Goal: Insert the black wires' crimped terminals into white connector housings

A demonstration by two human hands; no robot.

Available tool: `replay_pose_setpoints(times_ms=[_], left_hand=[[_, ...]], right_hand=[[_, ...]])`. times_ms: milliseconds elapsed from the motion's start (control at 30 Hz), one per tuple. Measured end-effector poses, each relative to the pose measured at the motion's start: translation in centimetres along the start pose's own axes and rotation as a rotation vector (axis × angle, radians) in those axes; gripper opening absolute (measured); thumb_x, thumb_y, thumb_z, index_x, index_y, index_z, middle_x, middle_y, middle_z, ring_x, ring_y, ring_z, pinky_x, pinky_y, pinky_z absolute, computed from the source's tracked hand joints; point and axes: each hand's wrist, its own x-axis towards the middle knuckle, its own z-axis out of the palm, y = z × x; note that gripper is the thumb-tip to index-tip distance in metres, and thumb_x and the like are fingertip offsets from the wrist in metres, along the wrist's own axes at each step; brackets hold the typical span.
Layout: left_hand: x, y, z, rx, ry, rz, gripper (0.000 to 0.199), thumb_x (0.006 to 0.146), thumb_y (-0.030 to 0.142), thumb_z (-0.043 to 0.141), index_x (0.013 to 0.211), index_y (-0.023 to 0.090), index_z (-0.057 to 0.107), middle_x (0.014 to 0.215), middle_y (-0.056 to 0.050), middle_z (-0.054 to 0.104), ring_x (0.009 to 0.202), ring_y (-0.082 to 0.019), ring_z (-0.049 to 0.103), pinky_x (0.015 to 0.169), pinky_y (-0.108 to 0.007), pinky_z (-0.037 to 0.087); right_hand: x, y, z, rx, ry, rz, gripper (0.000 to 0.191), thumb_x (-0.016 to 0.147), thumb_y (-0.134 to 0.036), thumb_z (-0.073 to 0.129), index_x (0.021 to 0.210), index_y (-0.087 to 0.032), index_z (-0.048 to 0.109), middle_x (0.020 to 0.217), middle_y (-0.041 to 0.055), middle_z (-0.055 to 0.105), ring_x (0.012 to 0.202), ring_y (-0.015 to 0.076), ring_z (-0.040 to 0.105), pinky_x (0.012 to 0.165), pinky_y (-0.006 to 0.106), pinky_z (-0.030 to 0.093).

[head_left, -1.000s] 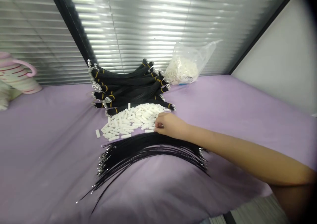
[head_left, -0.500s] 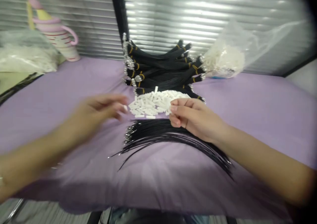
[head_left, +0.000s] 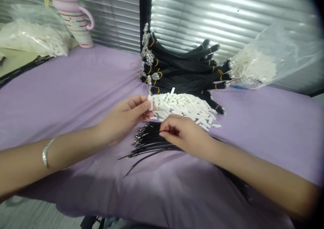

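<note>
A small white piece (head_left: pixel 151 102) is pinched upright between the thumb and fingertips of my left hand (head_left: pixel 129 116), at the left end of a heap of similar white pieces (head_left: pixel 187 106). My right hand (head_left: pixel 186 134) is closed, thumb against forefinger, over a spread of thin black cords (head_left: pixel 149 139) with silvery ends. Whether its fingertips grip a cord or something else is too small to make out. Part of the cords lies hidden beneath my right hand and forearm.
Behind the heap lie black cord bundles (head_left: pixel 182 70) with yellow ties. A clear bag (head_left: pixel 260 67) of white pieces stands at the back right, another bag (head_left: pixel 37 40) at the back left beside a pink-handled cup (head_left: pixel 76 21). Purple cloth (head_left: pixel 101 74) covers the table.
My left hand has moved to the heap's left end with a white piece. My right hand has moved from the heap down over the black cords. The view has shifted somewhat.
</note>
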Motion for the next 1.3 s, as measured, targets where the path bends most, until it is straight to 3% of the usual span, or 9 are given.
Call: replay_pose_setpoints(times_ms=[100,200,400,567,700,800,967,1067,1300], left_hand=[[0.6,-0.7,-1.4,0.045,0.004,-0.042,0.015,0.083,0.029,0.06,0.088,0.014,0.062,0.076,-0.001,0.055,0.069,-0.009,0.048,0.066,-0.022,0.04],[0.9,-1.2,-1.9,0.055,-0.013,-0.091,0.019,0.081,0.026,0.063,0.094,0.012,0.063,0.081,-0.002,0.058,0.069,-0.009,0.05,0.067,-0.022,0.042],[1.1,-1.3,-1.9,-0.086,-0.078,-0.125,0.012,0.08,0.02,0.061,0.086,0.011,0.065,0.081,-0.004,0.063,0.073,-0.011,0.056,0.074,-0.024,0.045],[1.2,-1.3,-1.8,-0.188,-0.044,-0.156,0.015,0.083,0.011,0.051,0.082,0.011,0.066,0.077,-0.003,0.062,0.072,-0.009,0.056,0.07,-0.02,0.044],[1.4,-1.4,-2.0,-0.181,-0.006,-0.151,0.01,0.082,0.014,0.055,0.08,0.01,0.064,0.078,-0.003,0.061,0.074,-0.009,0.056,0.074,-0.021,0.044],[1.6,-1.5,-2.1,-0.156,0.03,-0.149,0.008,0.082,0.015,0.058,0.086,0.01,0.063,0.077,-0.003,0.061,0.073,-0.01,0.057,0.076,-0.023,0.046],[1.6,-1.7,-2.3,-0.121,0.033,-0.147,0.029,0.086,0.013,0.053,0.115,0.014,0.056,0.076,-0.002,0.062,0.068,-0.009,0.057,0.072,-0.024,0.048],[1.6,-1.8,-2.3,-0.099,0.028,-0.142,0.026,0.085,0.014,0.055,0.11,0.012,0.057,0.079,-0.004,0.063,0.07,-0.009,0.058,0.067,-0.021,0.047],[1.7,-1.8,-2.4,-0.079,0.025,-0.161,0.021,0.084,0.01,0.054,0.104,0.012,0.059,0.084,-0.005,0.064,0.075,-0.011,0.062,0.074,-0.023,0.049]], right_hand=[[0.7,0.0,1.1,-0.268,-0.024,-0.205,0.007,0.083,-0.014,0.055,0.082,-0.012,0.061,0.083,0.0049,0.057,0.078,0.0121,0.052,0.073,0.025,0.041],[1.5,0.0,1.5,-0.304,-0.014,-0.257,0.007,0.082,-0.013,0.055,0.078,-0.011,0.061,0.078,0.0039,0.056,0.075,0.0116,0.051,0.071,0.023,0.041],[2.6,0.3,0.9,-0.331,-0.108,-0.198,0.009,0.084,-0.015,0.055,0.089,-0.013,0.062,0.09,0.0068,0.057,0.085,0.015,0.053,0.079,0.027,0.043],[3.3,0.1,0.8,-0.31,-0.157,-0.157,0.005,0.081,-0.014,0.059,0.082,-0.013,0.063,0.088,0.0062,0.057,0.086,0.0151,0.052,0.078,0.027,0.042],[3.1,0.0,0.7,-0.28,-0.134,-0.179,0.005,0.082,-0.013,0.058,0.081,-0.012,0.062,0.085,0.0046,0.055,0.083,0.0124,0.051,0.076,0.024,0.04],[2.8,0.1,0.7,-0.271,-0.097,-0.201,0.005,0.083,-0.013,0.057,0.08,-0.012,0.061,0.084,0.0036,0.056,0.083,0.0113,0.051,0.076,0.023,0.04],[2.5,0.3,1.0,-0.278,-0.118,-0.269,0.008,0.084,-0.012,0.054,0.083,-0.013,0.062,0.084,0.0045,0.056,0.081,0.0121,0.051,0.075,0.024,0.041],[2.7,0.1,1.0,-0.3,-0.123,-0.297,0.011,0.085,-0.012,0.052,0.08,-0.013,0.062,0.082,0.0046,0.056,0.079,0.012,0.051,0.073,0.023,0.041],[2.6,-0.3,1.1,-0.376,-0.144,-0.326,0.014,0.086,-0.012,0.048,0.079,-0.011,0.061,0.083,0.0062,0.055,0.08,0.0139,0.05,0.073,0.025,0.042]])
